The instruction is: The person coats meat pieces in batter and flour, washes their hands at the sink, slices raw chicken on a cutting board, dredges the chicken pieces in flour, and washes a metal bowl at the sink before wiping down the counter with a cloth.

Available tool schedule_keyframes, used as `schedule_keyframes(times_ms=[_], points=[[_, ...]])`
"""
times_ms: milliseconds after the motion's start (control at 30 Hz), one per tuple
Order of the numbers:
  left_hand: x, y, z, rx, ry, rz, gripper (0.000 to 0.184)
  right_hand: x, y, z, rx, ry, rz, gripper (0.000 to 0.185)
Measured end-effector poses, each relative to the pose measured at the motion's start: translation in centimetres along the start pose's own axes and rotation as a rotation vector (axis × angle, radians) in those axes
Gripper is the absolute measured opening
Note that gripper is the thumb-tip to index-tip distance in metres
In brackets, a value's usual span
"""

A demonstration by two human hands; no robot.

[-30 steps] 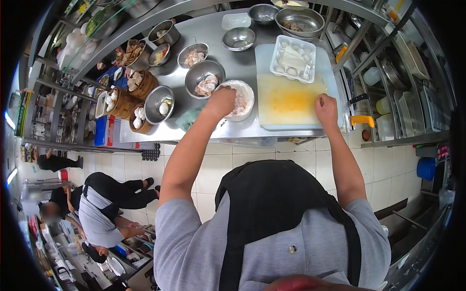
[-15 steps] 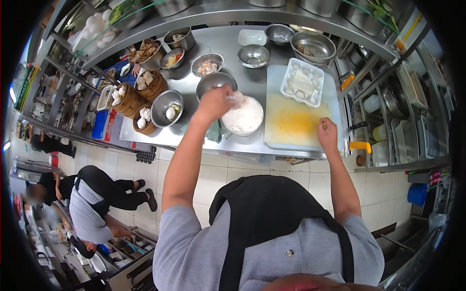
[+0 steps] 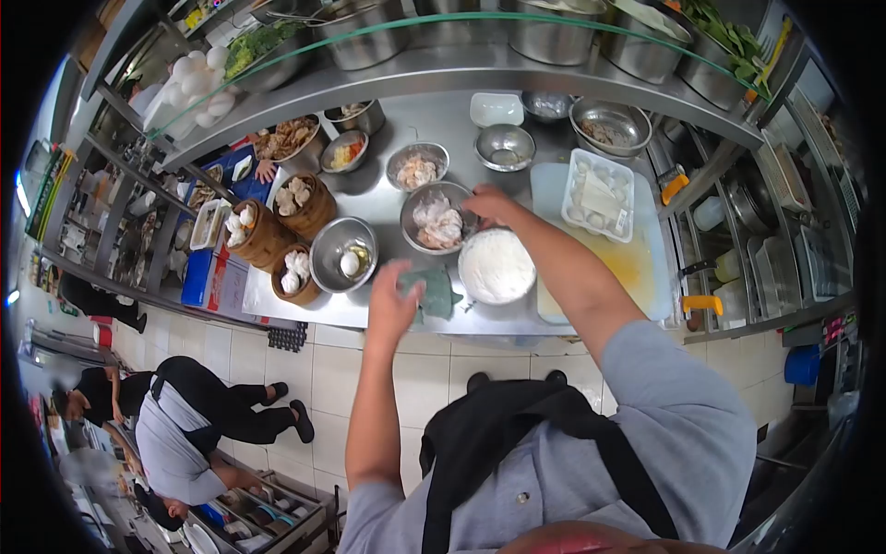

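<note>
My left hand is over the steel table beside a green cloth, fingers apart and holding nothing. My right hand has its fingers closed at the right rim of a metal bowl holding pale raw meat. Just below that hand stands a round container of white powder. Behind the meat bowl is a smaller bowl of pinkish pieces. To the left of my left hand, another metal bowl holds a white, egg-like item.
Bamboo steamers stand at the left. On the right, a cutting board bears a white tray. A steel shelf crosses above the table's back. Co-workers, one in a grey shirt, are at the lower left.
My left hand has left the meat and moved down toward the cloth, opening. My right hand has crossed from the cutting board to the meat bowl's rim. The view has shifted.
</note>
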State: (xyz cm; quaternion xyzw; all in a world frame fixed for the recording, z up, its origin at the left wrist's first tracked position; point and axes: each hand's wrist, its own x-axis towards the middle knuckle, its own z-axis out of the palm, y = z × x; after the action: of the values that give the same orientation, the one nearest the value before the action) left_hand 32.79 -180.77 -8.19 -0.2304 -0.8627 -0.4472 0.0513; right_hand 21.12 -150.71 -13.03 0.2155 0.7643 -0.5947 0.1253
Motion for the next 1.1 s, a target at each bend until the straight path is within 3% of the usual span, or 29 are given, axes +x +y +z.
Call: schedule_keyframes(times_ms=[67,267,300,367,433,500,667,800,900,967,1100], points=[[-3.7,0.5,-1.6,-0.026,-0.071,-0.217,0.037,0.7,-0.4,0.4,0.006,-0.063,0.021,0.033],[-11.8,-3.2,-4.3,-0.264,-0.081,-0.506,0.028,-0.6,-5.1,-0.5,-0.111,-0.099,-0.095,0.029],[-12.7,-3.6,-4.6,-0.266,-0.078,-0.498,0.028,0.0,-6.1,-0.6,-0.112,-0.094,-0.102,0.029],[-13.6,-4.2,-5.3,-0.334,-0.033,-0.572,0.024,1.8,-8.0,-0.3,0.248,-0.132,-0.014,0.024],[-14.2,-4.8,-6.0,-0.339,-0.002,-0.563,0.024,4.2,-8.6,0.9,0.366,-0.127,-0.023,0.022],[-14.6,-4.8,-6.6,-0.350,0.034,-0.560,0.024,6.1,-8.2,2.8,0.594,0.001,0.042,0.027],[-15.5,-4.4,-8.0,-0.362,0.084,-0.630,0.023,7.5,-7.5,6.3,0.638,0.137,0.017,0.054],[-16.5,-5.1,-8.3,-0.362,0.105,-0.644,0.022,8.6,-8.1,6.8,0.753,0.162,0.030,0.046],[-16.8,-5.2,-8.9,-0.359,0.096,-0.701,0.022,8.2,-9.3,7.2,0.764,0.207,0.025,0.051],[-17.1,-5.1,-9.1,-0.388,0.103,-0.720,0.021,7.4,-9.0,7.0,0.724,0.249,0.028,0.055],[-16.4,-5.3,-9.2,-0.439,0.113,-0.653,0.021,-1.6,-7.4,3.6,0.017,0.290,-0.341,0.050]])
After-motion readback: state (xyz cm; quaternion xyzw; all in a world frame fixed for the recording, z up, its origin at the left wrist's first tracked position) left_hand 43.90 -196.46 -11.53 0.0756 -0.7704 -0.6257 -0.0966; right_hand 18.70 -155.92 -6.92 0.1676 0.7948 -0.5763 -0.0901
